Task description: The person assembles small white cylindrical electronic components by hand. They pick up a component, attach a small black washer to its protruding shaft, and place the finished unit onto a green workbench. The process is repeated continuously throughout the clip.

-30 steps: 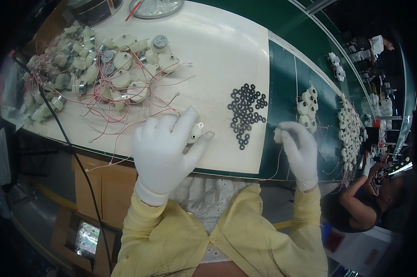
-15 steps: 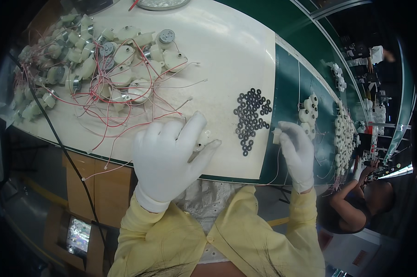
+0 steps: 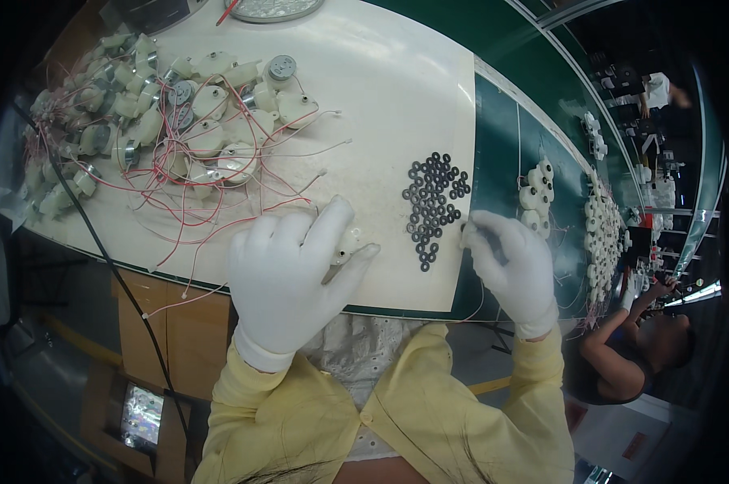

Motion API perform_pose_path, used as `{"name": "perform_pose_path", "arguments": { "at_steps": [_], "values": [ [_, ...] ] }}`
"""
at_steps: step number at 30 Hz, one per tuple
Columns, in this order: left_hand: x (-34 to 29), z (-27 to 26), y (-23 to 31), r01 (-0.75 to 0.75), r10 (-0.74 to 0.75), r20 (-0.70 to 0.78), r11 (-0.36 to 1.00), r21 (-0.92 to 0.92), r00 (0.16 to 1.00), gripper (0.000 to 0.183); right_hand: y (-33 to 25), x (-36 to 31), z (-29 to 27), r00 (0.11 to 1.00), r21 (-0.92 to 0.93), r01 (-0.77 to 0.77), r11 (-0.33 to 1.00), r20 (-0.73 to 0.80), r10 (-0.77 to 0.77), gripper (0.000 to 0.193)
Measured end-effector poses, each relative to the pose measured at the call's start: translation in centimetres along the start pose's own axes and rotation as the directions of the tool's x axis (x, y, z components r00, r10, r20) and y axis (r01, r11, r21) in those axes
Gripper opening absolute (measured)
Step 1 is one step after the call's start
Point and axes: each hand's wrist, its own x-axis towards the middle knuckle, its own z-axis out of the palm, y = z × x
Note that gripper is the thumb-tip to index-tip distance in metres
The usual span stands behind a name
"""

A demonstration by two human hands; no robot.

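Note:
My left hand (image 3: 288, 274), in a white glove, is closed round a cream plastic gear motor (image 3: 347, 244). Only part of its housing, with a small dark hole, shows between thumb and forefinger. My gloved right hand (image 3: 510, 266) is at the right edge of a cluster of small black rings (image 3: 433, 198). Its thumb and forefinger pinch a small dark piece that looks like one of these rings, mostly hidden by the fingertips. A thin wire (image 3: 483, 300) hangs down beside the right hand.
A heap of cream gear motors (image 3: 207, 105) with red and white wires fills the left of the white table sheet (image 3: 381, 97). More cream units (image 3: 535, 198) stand on the green mat to the right. A black cable (image 3: 98, 230) crosses at left. A co-worker (image 3: 622, 355) sits at far right.
My right hand has moved left to the edge of the rings. The pale block that showed at its fingertips is no longer visible there. My left hand keeps its hold on the gear motor.

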Motion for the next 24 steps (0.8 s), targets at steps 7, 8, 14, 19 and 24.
{"name": "perform_pose_path", "arguments": {
  "at_steps": [7, 8, 14, 19, 24],
  "values": [
    [-0.2, 0.0, 0.2, 0.025, -0.025, 0.005, 0.999, 0.029, 1.0, 0.038, -0.1, -2.5, -1.8, 0.979, -0.284, 0.173, 0.943, 0.155, -0.133, 0.024],
    [-0.4, -0.2, 0.5, 0.056, -0.057, 0.04, 0.998, 0.039, 0.998, 0.038, -0.3, -2.4, -1.6, 0.977, -0.309, 0.186, 0.933, 0.159, -0.142, 0.023],
    [-0.3, 0.3, 0.4, 0.008, -0.007, -0.025, 0.999, 0.049, 1.0, 0.037, 1.3, -3.0, -0.1, 0.997, -0.131, -0.046, 0.99, 0.05, 0.053, 0.021],
    [-0.1, 0.4, 0.5, -0.032, 0.034, -0.062, 0.999, 0.037, 0.997, 0.037, 4.5, -6.4, 0.0, 0.968, -0.212, -0.238, 0.948, -0.129, 0.215, 0.022],
    [-0.3, 0.6, 0.3, -0.047, 0.05, -0.086, 0.998, 0.034, 0.995, 0.036, 5.2, -8.4, -2.0, 0.948, -0.27, -0.281, 0.921, -0.226, 0.224, 0.027]
  ]
}}
